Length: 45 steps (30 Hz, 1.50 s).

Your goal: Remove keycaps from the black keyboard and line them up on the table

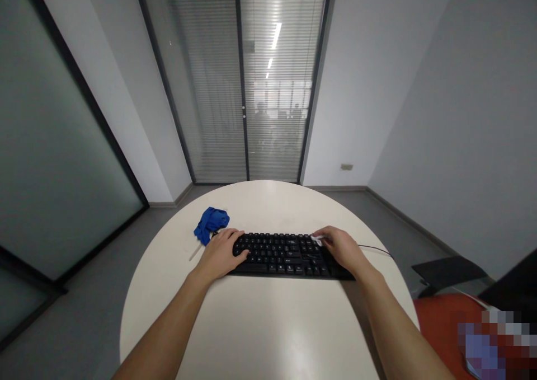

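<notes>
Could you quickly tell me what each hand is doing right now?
Left hand: open, resting on the keyboard.
Right hand: pinching a small white wipe against the keys.

Two bare forearms enter from the lower edge, uncovered from hand to frame edge, no sleeve visible on either. Left hand and right hand: no glove, no ring, no watch or wrist strap to be seen. Fingers bare; nails too small to make out.
</notes>
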Motion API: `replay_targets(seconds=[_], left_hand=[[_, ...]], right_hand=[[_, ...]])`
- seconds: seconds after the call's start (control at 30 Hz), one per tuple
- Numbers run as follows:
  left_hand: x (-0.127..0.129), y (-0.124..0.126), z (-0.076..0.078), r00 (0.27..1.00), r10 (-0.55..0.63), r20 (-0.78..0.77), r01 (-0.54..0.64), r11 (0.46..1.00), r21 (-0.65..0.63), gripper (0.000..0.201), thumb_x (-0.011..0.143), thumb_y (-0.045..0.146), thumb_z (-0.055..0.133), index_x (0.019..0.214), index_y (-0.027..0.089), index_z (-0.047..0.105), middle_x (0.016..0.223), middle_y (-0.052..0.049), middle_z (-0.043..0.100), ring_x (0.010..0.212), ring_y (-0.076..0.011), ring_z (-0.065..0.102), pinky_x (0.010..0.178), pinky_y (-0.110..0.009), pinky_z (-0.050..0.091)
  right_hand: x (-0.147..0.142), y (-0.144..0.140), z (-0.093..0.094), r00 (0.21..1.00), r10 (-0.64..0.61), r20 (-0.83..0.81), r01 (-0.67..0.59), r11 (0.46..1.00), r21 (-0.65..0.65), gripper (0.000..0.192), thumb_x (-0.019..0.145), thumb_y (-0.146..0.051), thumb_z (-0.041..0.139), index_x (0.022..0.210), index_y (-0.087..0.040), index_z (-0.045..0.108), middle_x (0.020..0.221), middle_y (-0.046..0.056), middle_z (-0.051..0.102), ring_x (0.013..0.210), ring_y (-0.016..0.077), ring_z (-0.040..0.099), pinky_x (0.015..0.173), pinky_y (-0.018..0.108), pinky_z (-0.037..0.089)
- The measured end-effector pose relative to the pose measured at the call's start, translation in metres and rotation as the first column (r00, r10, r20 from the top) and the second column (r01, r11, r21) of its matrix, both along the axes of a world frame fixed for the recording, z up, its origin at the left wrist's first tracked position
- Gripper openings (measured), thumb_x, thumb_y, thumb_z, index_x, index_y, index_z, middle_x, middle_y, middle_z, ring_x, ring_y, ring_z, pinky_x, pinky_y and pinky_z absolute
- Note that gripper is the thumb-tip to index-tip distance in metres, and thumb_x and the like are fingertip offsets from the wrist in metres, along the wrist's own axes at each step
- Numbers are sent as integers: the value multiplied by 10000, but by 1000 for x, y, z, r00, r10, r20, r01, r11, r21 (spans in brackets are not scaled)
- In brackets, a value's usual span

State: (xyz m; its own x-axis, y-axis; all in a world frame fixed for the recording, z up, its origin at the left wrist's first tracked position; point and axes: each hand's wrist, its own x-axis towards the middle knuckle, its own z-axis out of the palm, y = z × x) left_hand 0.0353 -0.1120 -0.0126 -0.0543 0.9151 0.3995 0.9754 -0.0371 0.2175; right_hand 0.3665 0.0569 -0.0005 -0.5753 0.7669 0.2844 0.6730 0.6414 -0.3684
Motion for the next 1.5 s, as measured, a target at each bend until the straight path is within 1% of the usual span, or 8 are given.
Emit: replay_targets(seconds=[0.27, 0.4, 0.63, 0.77, 0.97, 1.13, 1.27, 1.5], left_hand=[[-4, -2, -1, 998, 66, -24, -66, 998, 19, 454, 793, 293, 604, 1233, 188, 586, 1244, -99, 616, 1183, -291, 540, 1051, -438, 396], [-5, -2, -3, 997, 66, -43, -66, 998, 16, 451, 811, 297, 585, 1247, 180, 574, 1251, -107, 611, 1196, -293, 532, 1064, -441, 390], [-6, -2, -4, 998, 59, -26, -58, 998, 19, 393, 864, 310, 543, 1237, 188, 571, 1244, -106, 611, 1190, -284, 535, 1051, -443, 402], [-6, -1, -3, 998, 57, -25, -57, 998, 18, 378, 871, 316, 541, 1224, 187, 573, 1236, -105, 608, 1188, -284, 532, 1049, -446, 403], [-6, -2, -4, 998, 55, -17, -55, 998, 17, 375, 872, 310, 541, 1228, 196, 567, 1242, -103, 605, 1196, -284, 525, 1054, -446, 393], [-5, -3, -2, 999, 51, 9, -51, 999, 16, 372, 865, 302, 547, 1222, 200, 572, 1229, -102, 608, 1178, -287, 532, 1044, -454, 397], [-5, -3, 0, 999, 39, 16, -40, 999, 12, 364, 863, 290, 550, 1216, 203, 573, 1218, -97, 613, 1175, -279, 533, 1041, -443, 400], [-3, -3, 1, 1000, 25, -6, -25, 999, 20, 348, 865, 280, 551, 1203, 200, 572, 1204, -93, 614, 1159, -269, 539, 1044, -434, 396]], right_hand=[[-24, -13, -3, 991, 72, -110, -71, 997, 18, 288, 868, -116, 506, 1027, -222, 722, 1067, 39, 736, 1019, 228, 659, 915, 345, 476], [-27, -13, -4, 985, 140, -104, -137, 990, 41, 312, 863, -85, 491, 1022, -229, 718, 1060, 34, 724, 1021, 218, 641, 916, 338, 470], [-20, -13, -2, 988, 75, -131, -66, 995, 74, 291, 876, -98, 492, 1021, -219, 713, 1071, 68, 676, 988, 216, 628, 882, 329, 479], [-31, -10, -4, 980, 121, -161, -104, 988, 112, 305, 886, -101, 488, 1062, -221, 706, 1090, 57, 696, 1034, 222, 612, 930, 351, 463], [-37, -4, -8, 969, 233, -83, -228, 972, 63, 343, 854, -62, 493, 1059, -230, 711, 1087, 33, 721, 1020, 212, 614, 924, 354, 464], [-32, -17, 4, 956, 292, -11, -291, 955, 59, 341, 843, -62, 487, 1027, -234, 717, 1071, 34, 716, 1010, 215, 605, 914, 347, 463], [-31, -26, 13, 965, 262, 36, -262, 965, 14, 328, 798, -66, 521, 999, -231, 722, 1021, 44, 718, 985, 220, 613, 894, 331, 457], [-27, -31, 19, 981, 193, -3, -193, 980, -50, 296, 731, -95, 574, 978, -229, 666, 889, 33, 662, 793, 181, 596, 741, 267, 427]])
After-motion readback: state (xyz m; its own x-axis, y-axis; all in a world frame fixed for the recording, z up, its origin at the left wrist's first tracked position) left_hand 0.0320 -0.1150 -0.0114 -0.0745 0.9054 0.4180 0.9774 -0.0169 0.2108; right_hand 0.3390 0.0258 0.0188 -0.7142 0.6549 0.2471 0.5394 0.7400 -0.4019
